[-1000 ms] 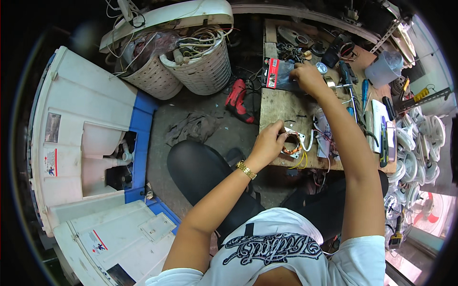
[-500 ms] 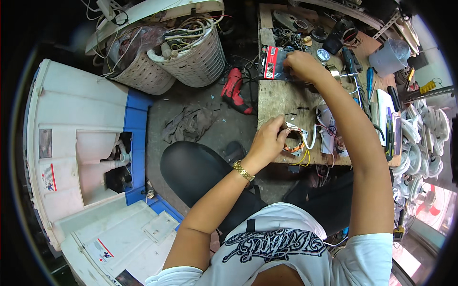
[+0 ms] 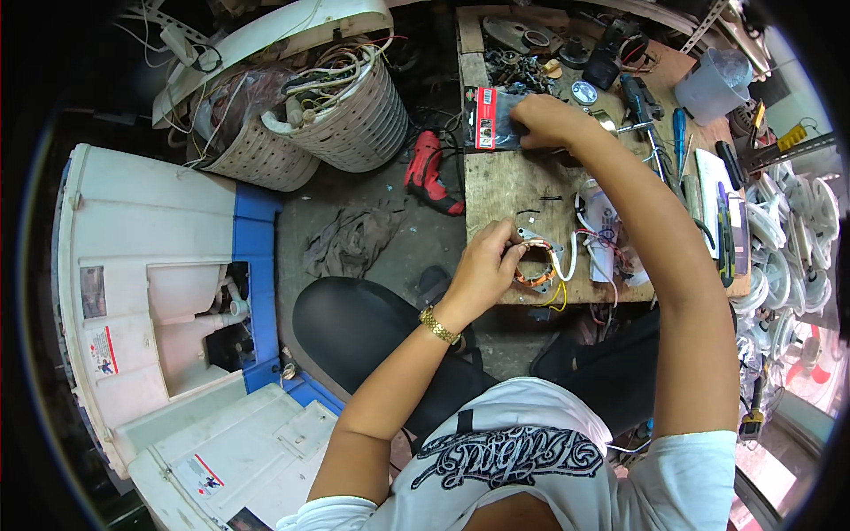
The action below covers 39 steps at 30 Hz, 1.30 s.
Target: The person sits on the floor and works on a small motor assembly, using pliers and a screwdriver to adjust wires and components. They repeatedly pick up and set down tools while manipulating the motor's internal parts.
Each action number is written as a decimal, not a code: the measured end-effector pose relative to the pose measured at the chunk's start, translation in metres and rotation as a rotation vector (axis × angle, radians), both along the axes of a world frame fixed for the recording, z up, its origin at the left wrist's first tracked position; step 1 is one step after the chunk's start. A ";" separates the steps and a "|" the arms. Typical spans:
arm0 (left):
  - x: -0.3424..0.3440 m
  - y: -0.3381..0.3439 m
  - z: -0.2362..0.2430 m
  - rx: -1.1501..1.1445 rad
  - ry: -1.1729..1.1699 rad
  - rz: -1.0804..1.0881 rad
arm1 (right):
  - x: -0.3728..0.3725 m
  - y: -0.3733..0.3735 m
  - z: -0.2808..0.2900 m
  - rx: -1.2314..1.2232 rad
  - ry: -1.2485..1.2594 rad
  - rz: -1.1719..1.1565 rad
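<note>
My left hand (image 3: 485,276), with a gold-coloured watch on its wrist, pinches the near-left rim of a motor stator (image 3: 534,282). The stator is a metal ring with copper windings; a white sleeve and yellow wires come off it. It rests at the table's front edge. Farther off, my right hand (image 3: 551,122) is bent down with curled fingers over the right side of a clear plastic packet (image 3: 503,122) with a red and white card. Its fingertips are partly hidden, so what they hold does not show. Two small dark strips (image 3: 551,198) lie between the hands.
On the wooden table (image 3: 496,181) lie loose metal parts (image 3: 518,73), a blue screwdriver (image 3: 679,142) and a clear plastic tub (image 3: 711,88). A red power tool (image 3: 427,168) and grey rag (image 3: 352,237) are on the floor. White appliance housings (image 3: 150,221) stand at left.
The whole view has shifted a little, so the table sits farther left. My left hand still grips the stator, and my right hand stays at the packet with its fingers slightly shifted.
</note>
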<state>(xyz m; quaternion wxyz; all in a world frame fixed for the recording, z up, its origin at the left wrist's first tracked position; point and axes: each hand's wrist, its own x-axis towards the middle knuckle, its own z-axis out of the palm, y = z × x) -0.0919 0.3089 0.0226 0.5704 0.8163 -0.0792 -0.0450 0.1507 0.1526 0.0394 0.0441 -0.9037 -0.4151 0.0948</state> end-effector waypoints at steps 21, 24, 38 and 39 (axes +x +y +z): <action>-0.021 0.000 0.004 0.167 -0.349 -0.110 | 0.037 -0.010 0.007 0.225 0.397 -0.004; -0.020 -0.001 0.005 0.176 -0.352 -0.115 | 0.039 -0.009 0.008 0.211 0.382 -0.020; -0.001 0.001 0.003 0.105 -0.249 -0.109 | 0.048 -0.027 -0.006 0.956 0.607 -0.646; -0.001 0.001 0.005 0.117 -0.199 -0.103 | 0.048 -0.027 -0.005 1.010 0.638 -0.730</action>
